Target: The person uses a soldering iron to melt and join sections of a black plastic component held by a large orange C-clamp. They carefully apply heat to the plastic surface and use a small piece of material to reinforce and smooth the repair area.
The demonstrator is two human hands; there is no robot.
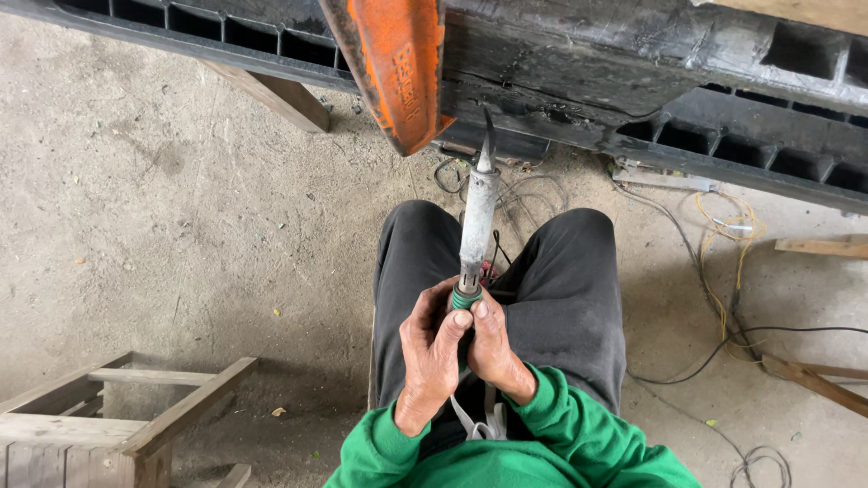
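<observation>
While both the left hand (432, 348) and right hand (493, 348) clasped the soldering iron (476, 221) at centre frame, its tip near the black plastic panel (579, 68) risked scorching it.

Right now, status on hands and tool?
Both hands, left hand and right hand, clasped on soldering iron handle. Tip up near black bumper, beside orange panel. Nothing in the way.

Rough repair workshop, bare concrete floor (181, 199), loose wires (723, 262), wood offcuts (814, 380), black plastic panel (633, 81) on supports
</observation>
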